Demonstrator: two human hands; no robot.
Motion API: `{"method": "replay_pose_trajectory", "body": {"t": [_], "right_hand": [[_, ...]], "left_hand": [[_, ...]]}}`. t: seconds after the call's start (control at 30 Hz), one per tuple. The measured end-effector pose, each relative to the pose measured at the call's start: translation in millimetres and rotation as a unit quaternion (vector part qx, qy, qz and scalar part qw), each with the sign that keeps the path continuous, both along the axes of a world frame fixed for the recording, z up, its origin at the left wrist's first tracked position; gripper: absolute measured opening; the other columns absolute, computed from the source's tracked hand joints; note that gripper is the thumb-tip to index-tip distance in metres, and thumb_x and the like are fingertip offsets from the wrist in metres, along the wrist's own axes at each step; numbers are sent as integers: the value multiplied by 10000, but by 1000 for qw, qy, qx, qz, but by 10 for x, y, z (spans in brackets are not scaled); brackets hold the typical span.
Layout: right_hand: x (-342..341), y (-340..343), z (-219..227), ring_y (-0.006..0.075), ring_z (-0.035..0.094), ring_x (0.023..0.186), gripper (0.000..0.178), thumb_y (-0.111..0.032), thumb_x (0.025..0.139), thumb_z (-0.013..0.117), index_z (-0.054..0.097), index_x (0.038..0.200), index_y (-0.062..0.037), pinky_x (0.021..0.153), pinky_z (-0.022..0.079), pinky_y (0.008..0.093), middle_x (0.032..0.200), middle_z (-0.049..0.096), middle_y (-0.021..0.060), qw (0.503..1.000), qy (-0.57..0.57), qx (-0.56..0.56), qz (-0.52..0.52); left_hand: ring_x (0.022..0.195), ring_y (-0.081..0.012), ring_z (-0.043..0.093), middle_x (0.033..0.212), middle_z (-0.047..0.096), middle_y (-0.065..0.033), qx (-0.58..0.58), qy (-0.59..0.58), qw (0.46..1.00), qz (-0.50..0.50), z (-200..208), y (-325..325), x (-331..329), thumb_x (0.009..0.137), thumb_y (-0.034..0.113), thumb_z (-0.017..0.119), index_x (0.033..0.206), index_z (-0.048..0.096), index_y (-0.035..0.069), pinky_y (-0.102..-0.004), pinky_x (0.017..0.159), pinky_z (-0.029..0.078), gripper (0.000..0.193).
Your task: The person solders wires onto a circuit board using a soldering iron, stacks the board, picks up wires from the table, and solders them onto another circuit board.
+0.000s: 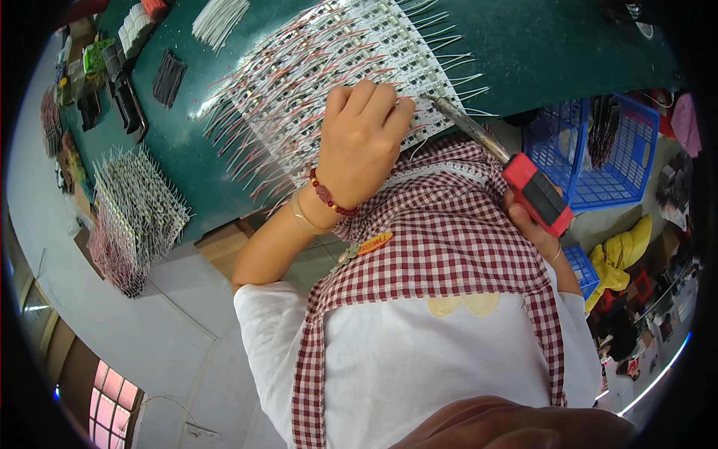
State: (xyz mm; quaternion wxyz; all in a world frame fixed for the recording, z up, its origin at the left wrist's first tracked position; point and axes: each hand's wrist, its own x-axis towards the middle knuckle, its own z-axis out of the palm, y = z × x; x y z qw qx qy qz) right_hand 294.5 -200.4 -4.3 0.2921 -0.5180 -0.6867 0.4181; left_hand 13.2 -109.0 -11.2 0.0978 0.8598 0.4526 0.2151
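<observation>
A sheet of white circuit boards [351, 56], crowded with small parts and fringed with red, white and black wires, lies on the green table. Over its near part my left hand [361, 142] is closed, knuckles up and fingers curled down. Its fingertips are hidden, so whatever they pinch cannot be seen. In my right hand [529, 228] is a soldering iron [535, 191] with a red and black handle, its metal shaft slanting to the far left. The iron's tip is at the boards, just right of my left hand; whether it touches cannot be told.
White wires [219, 22] and a bundle of black wires [170, 77] lie on the green table [553, 52]. At the left edge rises a stack of wired boards [138, 213], near a black-handled tool [127, 105]. Blue plastic baskets [617, 179] and yellow cloth [621, 258] are at right.
</observation>
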Motion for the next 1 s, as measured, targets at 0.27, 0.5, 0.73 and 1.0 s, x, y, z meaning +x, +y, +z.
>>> {"method": "replay_pose_trajectory", "body": {"t": [0.27, 0.5, 0.73, 1.0], "right_hand": [[9, 6, 36, 248, 596, 595, 166, -176, 763, 659, 605, 743, -20, 523, 465, 324, 684, 591, 85, 998, 30, -52, -10], [41, -49, 35, 243, 586, 582, 183, -190, 758, 667, 600, 736, -20, 521, 458, 324, 682, 590, 84, 995, 69, -69, -22], [94, -149, -27, 244, 592, 588, 172, -179, 749, 676, 603, 740, -24, 520, 459, 321, 704, 597, 90, 997, 49, -64, -11], [61, -144, -69, 263, 586, 579, 188, -110, 646, 682, 615, 788, -8, 527, 464, 331, 741, 596, 110, 1000, 21, -2, 3]], "left_hand": [[735, -167, 526, 715, 498, -5, 19, 25, 1000, 3, 32, 16, 13, 706, 45, 680, 852, 653, 111, -320, 701, 368, 162], [818, -155, 569, 746, 546, -3, 81, -5, 997, -15, 70, -44, 42, 671, 30, 672, 852, 660, 97, -313, 743, 381, 194], [815, -165, 567, 753, 544, -1, 27, 3, 999, -27, 10, -100, 47, 680, 45, 664, 868, 656, 101, -324, 752, 374, 196], [790, -163, 556, 735, 526, 3, 27, -3, 999, -23, -3, -94, 32, 695, 52, 662, 855, 653, 118, -322, 748, 364, 173]]}}
